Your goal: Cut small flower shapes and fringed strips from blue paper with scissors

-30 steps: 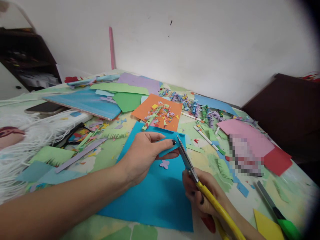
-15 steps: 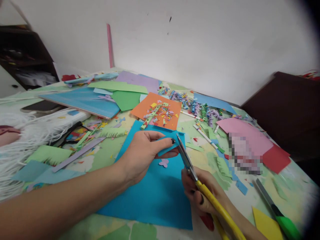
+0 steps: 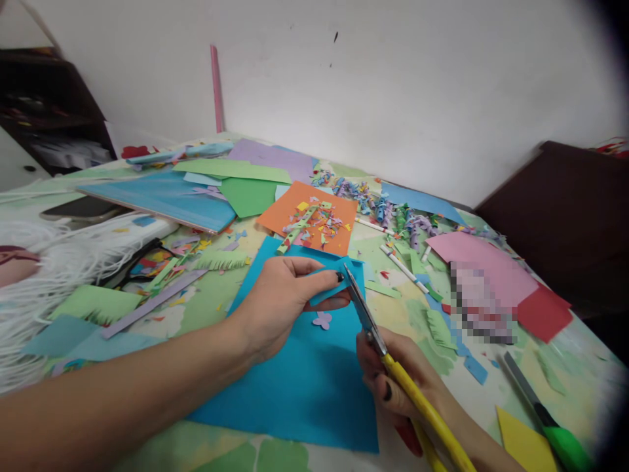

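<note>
A small piece of blue paper (image 3: 320, 297) is pinched between the thumb and fingers of my left hand (image 3: 282, 298). My right hand (image 3: 400, 370) grips yellow-handled scissors (image 3: 364, 313), whose blade tips lie at the right end of that piece, close to my left thumb. The blades look nearly together. Beneath both hands a larger blue sheet (image 3: 295, 400) lies flat, with a small purple paper flower (image 3: 322, 320) on it. Just beyond is an orange sheet (image 3: 275, 213) bearing paper scraps and a rolled green paper strip (image 3: 297, 231).
White yarn (image 3: 73, 262), a phone (image 3: 81, 208) and a blue notebook (image 3: 162, 196) are at the left. Pink paper (image 3: 484, 262), red paper (image 3: 545, 314), a green-handled cutter knife (image 3: 535, 400) and yellow paper (image 3: 525, 439) lie at the right. Curled paper strips (image 3: 383, 206) run along the back.
The scissors have shifted very slightly left and up along the small blue piece. My left hand is almost still.
</note>
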`<action>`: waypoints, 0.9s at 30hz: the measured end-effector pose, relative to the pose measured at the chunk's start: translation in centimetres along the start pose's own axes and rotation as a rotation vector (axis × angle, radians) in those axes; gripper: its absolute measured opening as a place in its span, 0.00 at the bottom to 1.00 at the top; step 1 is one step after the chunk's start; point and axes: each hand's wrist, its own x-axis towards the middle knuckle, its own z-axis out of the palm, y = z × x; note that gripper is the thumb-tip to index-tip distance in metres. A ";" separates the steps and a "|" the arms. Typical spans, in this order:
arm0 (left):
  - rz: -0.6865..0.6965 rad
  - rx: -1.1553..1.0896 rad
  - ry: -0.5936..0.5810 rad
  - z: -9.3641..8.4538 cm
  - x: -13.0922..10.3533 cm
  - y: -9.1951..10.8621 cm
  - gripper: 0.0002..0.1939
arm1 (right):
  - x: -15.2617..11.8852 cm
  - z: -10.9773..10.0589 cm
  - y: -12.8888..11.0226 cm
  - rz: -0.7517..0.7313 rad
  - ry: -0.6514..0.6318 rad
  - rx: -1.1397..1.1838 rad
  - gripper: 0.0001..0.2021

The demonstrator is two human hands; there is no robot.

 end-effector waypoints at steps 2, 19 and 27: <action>-0.002 -0.004 -0.001 0.0 0.0 0.0 0.06 | 0.0 0.0 -0.1 -0.001 0.008 -0.028 0.19; 0.000 -0.010 0.010 -0.1 0.1 0.0 0.06 | 0.2 0.2 -0.4 0.027 -0.009 -0.053 0.18; -0.010 -0.011 0.016 0.0 0.1 0.0 0.06 | 0.5 -0.4 0.9 -0.074 -0.041 -0.060 0.19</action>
